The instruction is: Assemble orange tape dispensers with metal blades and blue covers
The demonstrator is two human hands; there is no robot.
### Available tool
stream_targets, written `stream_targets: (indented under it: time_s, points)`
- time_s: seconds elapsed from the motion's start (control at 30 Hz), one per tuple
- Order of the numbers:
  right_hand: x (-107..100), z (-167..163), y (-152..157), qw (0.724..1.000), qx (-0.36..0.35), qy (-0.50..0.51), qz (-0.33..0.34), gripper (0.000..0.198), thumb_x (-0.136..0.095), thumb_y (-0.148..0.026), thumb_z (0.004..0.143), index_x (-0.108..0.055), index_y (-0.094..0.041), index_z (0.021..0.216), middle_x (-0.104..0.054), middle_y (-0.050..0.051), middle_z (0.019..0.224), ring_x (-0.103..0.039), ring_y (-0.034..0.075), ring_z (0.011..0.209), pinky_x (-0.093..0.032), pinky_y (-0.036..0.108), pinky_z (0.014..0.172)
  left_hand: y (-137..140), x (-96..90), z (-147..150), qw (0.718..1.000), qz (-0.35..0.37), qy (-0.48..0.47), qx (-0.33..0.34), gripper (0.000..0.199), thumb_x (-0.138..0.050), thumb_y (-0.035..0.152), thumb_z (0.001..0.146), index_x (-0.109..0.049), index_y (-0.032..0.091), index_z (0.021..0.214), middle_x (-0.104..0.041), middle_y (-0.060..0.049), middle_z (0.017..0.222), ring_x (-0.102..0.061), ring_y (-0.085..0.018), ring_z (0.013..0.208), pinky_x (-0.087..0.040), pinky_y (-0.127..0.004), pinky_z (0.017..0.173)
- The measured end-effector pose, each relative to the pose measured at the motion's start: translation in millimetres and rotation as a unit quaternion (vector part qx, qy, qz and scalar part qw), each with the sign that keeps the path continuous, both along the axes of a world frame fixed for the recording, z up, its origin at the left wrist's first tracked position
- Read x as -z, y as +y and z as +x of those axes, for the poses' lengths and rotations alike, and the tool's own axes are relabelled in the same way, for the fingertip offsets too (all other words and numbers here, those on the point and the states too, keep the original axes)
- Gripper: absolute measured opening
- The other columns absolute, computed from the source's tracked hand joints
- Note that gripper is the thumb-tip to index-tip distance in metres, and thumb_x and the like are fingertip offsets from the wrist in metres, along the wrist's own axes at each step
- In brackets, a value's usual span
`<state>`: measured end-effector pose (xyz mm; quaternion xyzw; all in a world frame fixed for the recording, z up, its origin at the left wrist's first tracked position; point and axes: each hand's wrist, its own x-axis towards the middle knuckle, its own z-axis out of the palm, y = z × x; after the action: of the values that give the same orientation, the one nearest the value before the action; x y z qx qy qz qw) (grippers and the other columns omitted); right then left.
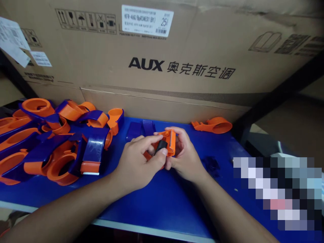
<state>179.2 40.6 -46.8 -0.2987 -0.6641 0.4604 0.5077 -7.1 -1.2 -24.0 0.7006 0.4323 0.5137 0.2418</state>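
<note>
Between both hands, over the blue surface, is an orange plastic tape dispenser part point(172, 143). My right hand point(188, 157) grips it from the right, with fingers behind it and thumb below. My left hand point(141, 158) pinches a short black roller point(161, 147) at the part's open side, thumb in front and fingers behind. Whether the roller is seated in the orange part, I cannot tell. The fingers cover the part's lower end. Behind my left hand lie dark blue plastic pieces point(138, 131).
Several orange-and-blue tape dispensers point(92, 148) are heaped on the left, one with a toothed metal edge. An orange part point(215, 125) lies at the back right, and small dark pieces point(212, 164) lie right of my hand. A large cardboard box point(162, 84) stands behind the blue shelf point(152, 209).
</note>
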Motion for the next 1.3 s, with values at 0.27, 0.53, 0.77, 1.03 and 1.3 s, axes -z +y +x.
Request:
stream_targets:
  time_s: [0.27,0.53,0.77,1.03,1.3]
  points:
    - [-1,-5,-6,0.999,-0.004,-0.019,0.046,0.095,-0.103,-0.052,0.05,-0.057,-0.036,0.132,-0.073,0.008,0.135,-0.072,0.031,0.124,-0.056,0.048,0.11,0,6.4,2,0.998,0.045,-0.032,0.01,0.021,-0.067,0.042,0.1,-0.065,0.021,0.104,-0.075,0.002,0.07,-0.072,-0.016,0.066,-0.052,-0.033,0.07]
    - [0,-4,-5,0.999,-0.01,0.004,0.038,0.092,-0.102,-0.052,0.051,-0.06,-0.035,0.132,-0.074,0.007,0.134,-0.074,0.029,0.12,-0.058,0.043,0.106,0,4.2,-2,0.991,0.13,0.031,0.027,0.031,-0.053,0.041,0.106,-0.067,0.017,0.12,-0.077,-0.007,0.089,-0.071,-0.022,0.087,-0.055,-0.043,0.085]
    - [0,-3,-4,0.999,-0.024,0.027,0.01,0.088,-0.101,-0.054,0.055,-0.06,-0.035,0.131,-0.073,0.008,0.136,-0.075,0.028,0.118,-0.06,0.042,0.104,3,4.4,-2,0.989,0.137,0.059,0.008,0.026,-0.061,0.037,0.103,-0.071,0.018,0.118,-0.078,-0.007,0.097,-0.07,-0.023,0.09,-0.054,-0.043,0.083]
    - [-1,-2,-5,0.999,-0.023,0.041,0.009,0.086,-0.097,-0.059,0.061,-0.059,-0.035,0.134,-0.072,0.009,0.137,-0.072,0.031,0.126,-0.055,0.05,0.113,4,7.6,-4,0.983,0.172,0.067,0.004,0.028,-0.06,0.033,0.103,-0.069,0.021,0.127,-0.079,-0.007,0.104,-0.07,-0.023,0.096,-0.052,-0.043,0.088]
    - [-1,-2,-5,0.999,-0.018,0.021,0.033,0.087,-0.099,-0.056,0.059,-0.059,-0.033,0.133,-0.073,0.01,0.137,-0.073,0.03,0.125,-0.058,0.044,0.107,3,6.1,-2,0.98,0.188,0.061,0.026,0.02,-0.061,0.033,0.105,-0.075,0.023,0.116,-0.08,-0.004,0.093,-0.067,-0.02,0.088,-0.053,-0.04,0.084]
